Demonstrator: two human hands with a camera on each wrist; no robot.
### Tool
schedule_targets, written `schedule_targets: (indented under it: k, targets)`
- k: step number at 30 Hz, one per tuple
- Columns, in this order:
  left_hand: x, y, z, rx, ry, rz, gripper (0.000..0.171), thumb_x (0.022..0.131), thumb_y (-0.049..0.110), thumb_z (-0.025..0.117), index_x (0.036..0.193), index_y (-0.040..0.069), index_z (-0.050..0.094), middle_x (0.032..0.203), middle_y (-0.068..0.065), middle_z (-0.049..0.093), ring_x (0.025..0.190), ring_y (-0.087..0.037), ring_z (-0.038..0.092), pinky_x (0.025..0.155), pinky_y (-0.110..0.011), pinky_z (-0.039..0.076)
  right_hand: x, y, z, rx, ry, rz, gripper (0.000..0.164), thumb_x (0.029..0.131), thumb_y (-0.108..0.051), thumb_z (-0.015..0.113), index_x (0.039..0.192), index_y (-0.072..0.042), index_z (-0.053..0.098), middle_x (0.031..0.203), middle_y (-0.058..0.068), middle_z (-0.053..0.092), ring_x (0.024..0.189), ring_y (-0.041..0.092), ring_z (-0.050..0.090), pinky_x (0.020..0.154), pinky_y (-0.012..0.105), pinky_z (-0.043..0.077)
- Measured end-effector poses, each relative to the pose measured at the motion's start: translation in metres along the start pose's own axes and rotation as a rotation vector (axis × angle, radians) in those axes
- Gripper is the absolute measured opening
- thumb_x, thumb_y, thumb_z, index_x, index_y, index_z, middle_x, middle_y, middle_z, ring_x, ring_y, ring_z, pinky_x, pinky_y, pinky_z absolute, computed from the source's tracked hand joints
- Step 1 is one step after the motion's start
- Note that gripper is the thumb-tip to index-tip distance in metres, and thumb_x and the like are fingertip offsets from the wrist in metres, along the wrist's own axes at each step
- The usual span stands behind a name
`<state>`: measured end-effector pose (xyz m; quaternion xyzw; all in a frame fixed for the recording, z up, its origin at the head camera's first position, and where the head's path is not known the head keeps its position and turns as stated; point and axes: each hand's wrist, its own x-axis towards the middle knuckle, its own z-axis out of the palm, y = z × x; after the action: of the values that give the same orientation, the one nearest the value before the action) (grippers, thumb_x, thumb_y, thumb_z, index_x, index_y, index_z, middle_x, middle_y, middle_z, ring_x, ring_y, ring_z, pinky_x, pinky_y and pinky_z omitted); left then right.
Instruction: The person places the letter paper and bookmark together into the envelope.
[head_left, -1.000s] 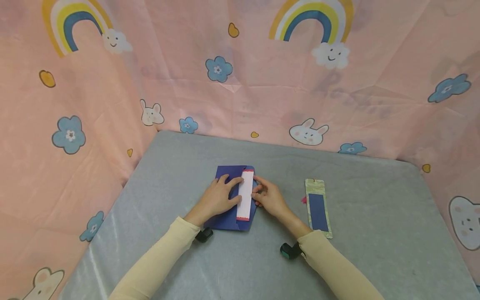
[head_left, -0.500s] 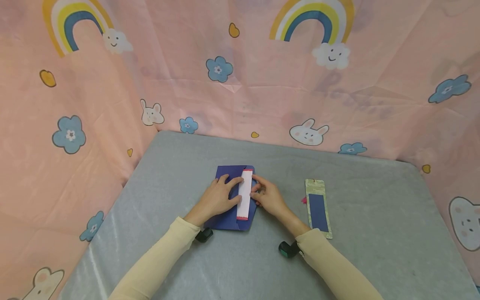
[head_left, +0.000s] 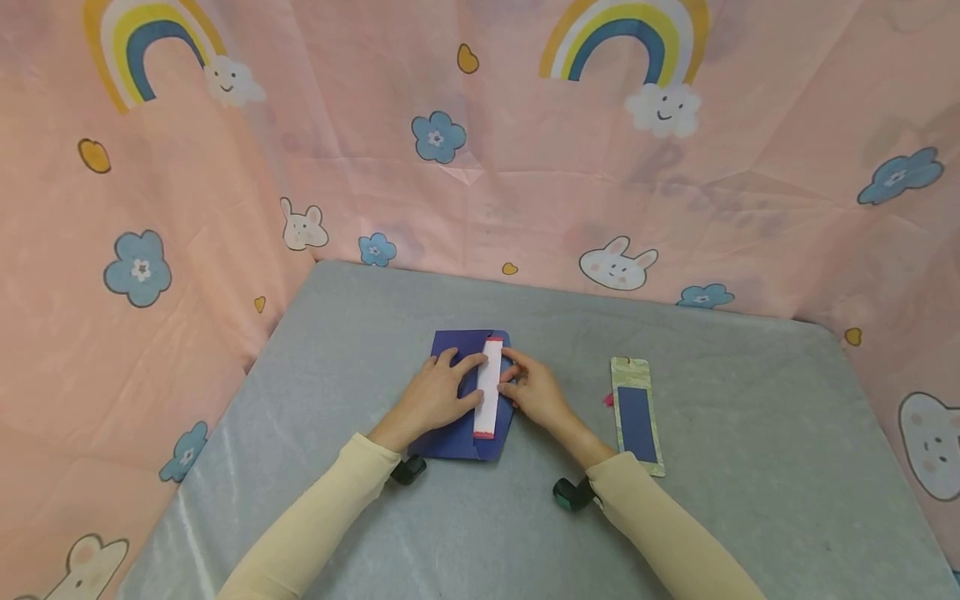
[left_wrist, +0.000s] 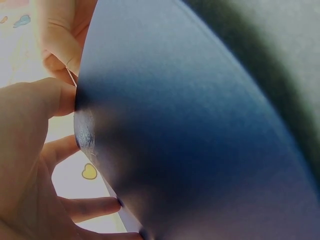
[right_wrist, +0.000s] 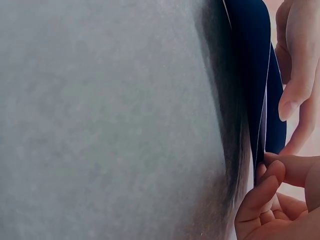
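Note:
A dark blue envelope (head_left: 453, 442) lies on the grey table, its flap spread toward the right. Along its opening shows a white card (head_left: 487, 400) with red ends, its left part hidden inside the envelope. My left hand (head_left: 433, 393) rests on the envelope with fingers spread, fingertips beside the opening; in the left wrist view, thumb and fingers touch the envelope (left_wrist: 200, 90). My right hand (head_left: 542, 397) pinches the card's right edge between thumb and fingers. In the right wrist view, the fingers of the right hand (right_wrist: 280, 200) partly hide this hold.
To the right lies a green-bordered bookmark-like strip (head_left: 636, 425) with a blue panel and a pink tassel (head_left: 608, 401). Pink printed cloth (head_left: 495, 208) hangs behind and at both sides of the grey table (head_left: 750, 433). A dark camera (head_left: 573, 494) sits at the right wrist.
My right hand has moved slightly left, and the visible white strip of card has grown narrower as it slides into the envelope. The left hand and the envelope stay in place.

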<state>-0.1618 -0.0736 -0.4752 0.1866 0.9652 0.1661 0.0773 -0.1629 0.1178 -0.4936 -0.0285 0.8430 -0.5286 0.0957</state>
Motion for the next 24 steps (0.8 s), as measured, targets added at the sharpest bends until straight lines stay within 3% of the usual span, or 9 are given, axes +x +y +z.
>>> schedule_targets:
  k: [14, 24]
  targets:
    - [-0.0005, 0.0005, -0.0011, 0.008, -0.003, 0.006, 0.060, 0.093, 0.045, 0.062, 0.149, 0.033, 0.043, 0.151, -0.022, 0.045, 0.130, -0.048, 0.051, 0.101, -0.061, 0.047, 0.0033, -0.0022, 0.0028, -0.025, -0.001, -0.011, 0.062, 0.087, 0.000, 0.068, 0.145, -0.002, 0.048, 0.093, 0.014, 0.067, 0.051, 0.008, 0.046, 0.050, 0.021, 0.041]
    - [-0.0004, -0.0002, -0.0009, 0.008, -0.006, 0.009, 0.059, 0.093, 0.045, 0.062, 0.148, 0.033, 0.044, 0.151, -0.022, 0.045, 0.129, -0.049, 0.051, 0.100, -0.061, 0.048, 0.0025, 0.0049, 0.0037, 0.011, -0.008, 0.000, 0.056, 0.093, -0.005, 0.064, 0.146, -0.004, 0.047, 0.092, 0.013, 0.064, 0.051, 0.008, 0.052, 0.049, 0.023, 0.047]
